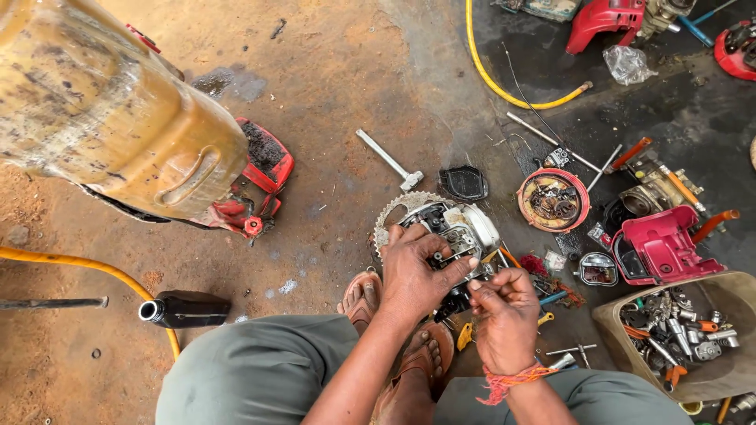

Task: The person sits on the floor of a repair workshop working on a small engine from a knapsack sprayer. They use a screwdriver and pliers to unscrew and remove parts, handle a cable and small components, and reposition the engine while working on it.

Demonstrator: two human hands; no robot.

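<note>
My left hand (413, 275) rests on top of a small engine block (461, 232) on the ground just ahead of my feet. My right hand (504, 311) touches its near right side. A toothed sprocket (394, 211) lies under the engine's left edge. Beyond it lie a hammer (390, 161) and a flat pad (463, 183). To the right sits a round flywheel housing (554, 201), then an engine cover (661, 248). Nearer, far right, a tub (614, 323) holds what seem to be loose tools. A bottle (185, 308) lies to my left.
</note>
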